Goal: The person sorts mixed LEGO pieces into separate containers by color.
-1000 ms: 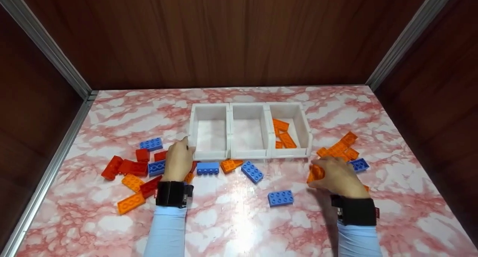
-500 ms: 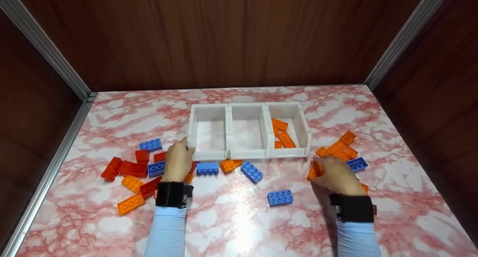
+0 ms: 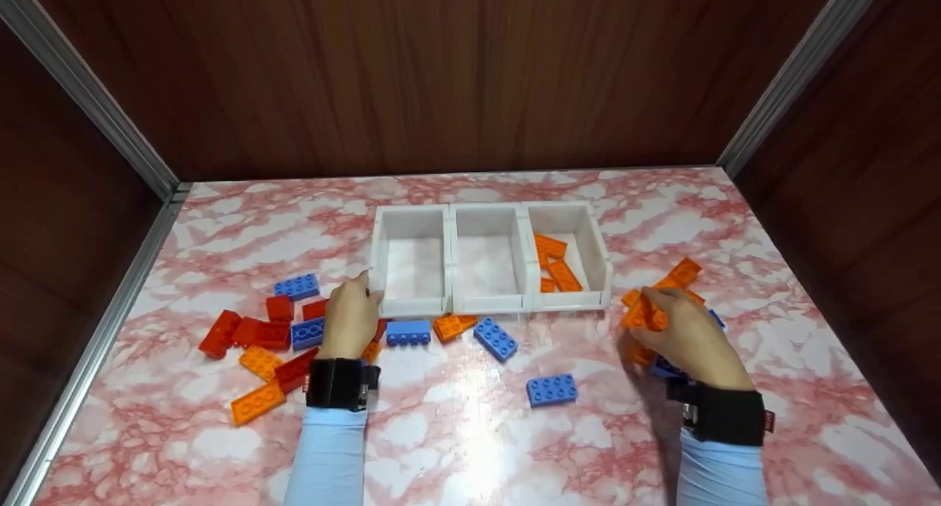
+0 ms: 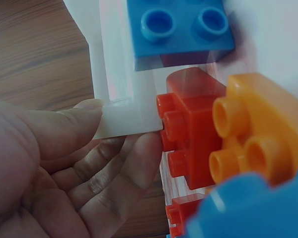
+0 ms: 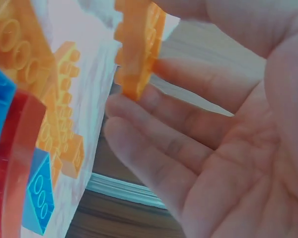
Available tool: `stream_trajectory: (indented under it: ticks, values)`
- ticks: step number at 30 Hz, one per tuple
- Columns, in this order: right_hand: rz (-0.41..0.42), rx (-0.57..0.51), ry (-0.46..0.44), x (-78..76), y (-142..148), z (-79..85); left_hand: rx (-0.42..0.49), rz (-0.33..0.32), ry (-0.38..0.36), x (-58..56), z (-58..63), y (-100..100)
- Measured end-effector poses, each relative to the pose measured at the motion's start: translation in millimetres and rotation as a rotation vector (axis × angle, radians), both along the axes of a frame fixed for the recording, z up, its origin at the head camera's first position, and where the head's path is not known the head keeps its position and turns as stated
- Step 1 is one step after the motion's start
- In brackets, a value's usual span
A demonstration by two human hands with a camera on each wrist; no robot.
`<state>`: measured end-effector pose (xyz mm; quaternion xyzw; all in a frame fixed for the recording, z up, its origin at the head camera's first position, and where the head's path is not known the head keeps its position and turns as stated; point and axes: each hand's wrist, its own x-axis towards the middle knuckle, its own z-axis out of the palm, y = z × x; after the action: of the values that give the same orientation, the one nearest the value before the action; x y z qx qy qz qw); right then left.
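Observation:
My left hand (image 3: 353,318) grips the front left corner of the white three-compartment bin (image 3: 412,305). In the left wrist view the thumb lies on one side of the bin's wall (image 4: 131,116) and the fingers on the other. Red, blue and orange toy building bricks lie around this hand, among them a red brick (image 4: 198,129). My right hand (image 3: 695,337) pinches an orange building brick (image 5: 134,49) between thumb and fingertips, held over the orange pile on the right. Part of that pile is hidden under the hand.
Orange bricks (image 3: 564,276) lie in the bin's right compartment. In front of the bin are blue bricks (image 3: 496,338) and a small orange brick (image 3: 448,327); another blue brick (image 3: 552,390) sits nearer. A mixed brick pile (image 3: 261,332) spreads at left. Wooden panels (image 3: 470,72) enclose the table.
My right hand has moved right and away from me with the orange brick. Orange and blue bricks show beneath it now. The left hand has stayed at the bin corner.

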<state>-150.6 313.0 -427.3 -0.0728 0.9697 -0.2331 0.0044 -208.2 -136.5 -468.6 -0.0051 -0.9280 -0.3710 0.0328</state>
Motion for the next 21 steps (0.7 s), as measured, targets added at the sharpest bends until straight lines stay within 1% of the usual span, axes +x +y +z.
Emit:
stream_trajectory:
  ticks: [4, 6, 10, 12, 14, 16, 21]
  values:
    - [-0.014, 0.008, 0.045, -0.3, -3.9, 4.5, 0.016, 0.002, -0.006, 0.4, -0.3, 1.9]
    - [-0.009, 0.003, 0.09, -1.6, -7.5, 5.2, 0.02, 0.001, -0.001, 0.2, -0.5, 3.1]
    - [0.028, -0.017, 0.213, -6.9, -18.7, 4.1, 0.01, 0.006, 0.008, 0.6, -0.5, 3.8]
    - [0.058, -0.028, 0.254, -10.9, -25.9, 3.2, 0.008, 0.012, 0.009, 1.0, -0.4, 3.0]
    - [0.086, -0.033, 0.265, -16.8, -33.4, 3.2, 0.007, 0.011, 0.011, 1.2, -0.4, 2.0]
    - [0.11, -0.03, 0.253, -25.5, -41.0, 4.3, 0.014, 0.007, 0.016, 1.1, -0.3, 1.0]
    - [0.172, 0.016, 0.188, -56.8, -59.6, 8.8, 0.017, 0.001, 0.012, 1.8, -0.6, 0.1]
